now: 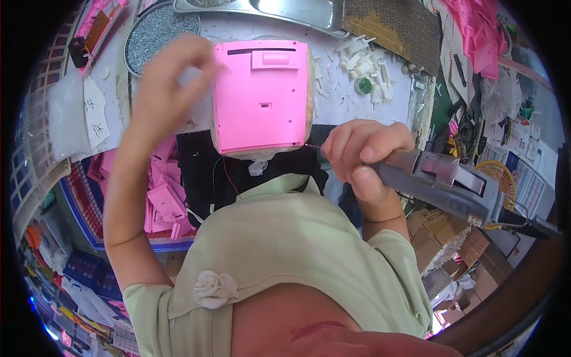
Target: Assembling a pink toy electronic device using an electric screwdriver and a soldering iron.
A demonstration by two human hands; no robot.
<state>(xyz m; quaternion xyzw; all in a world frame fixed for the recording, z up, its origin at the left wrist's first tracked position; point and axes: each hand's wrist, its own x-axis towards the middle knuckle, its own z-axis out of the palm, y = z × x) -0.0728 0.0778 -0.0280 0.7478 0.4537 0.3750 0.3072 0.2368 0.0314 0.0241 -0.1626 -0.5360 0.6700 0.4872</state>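
A flat pink plastic housing [256,107] lies in front of me on a pad wrapped in clear plastic. It has a dark slot along the far edge, a raised block near it and small holes. My right hand [369,149] is wrapped round a dark corded electric screwdriver [440,178]. Its thin bit points left, with the tip at the housing's near right corner. By the far left corner is my left hand [172,83], blurred by motion. Its fingers curl toward the thumb as in a pinch; whatever they hold is too small or smeared to make out.
A round metal pan of small screws [160,33] stands beyond my left hand. Along the back lie a metal tray [297,11] and brown cardboard [395,27]. White plastic parts [369,68] are heaped right of the housing. More pink parts [163,199] fill a container at lower left.
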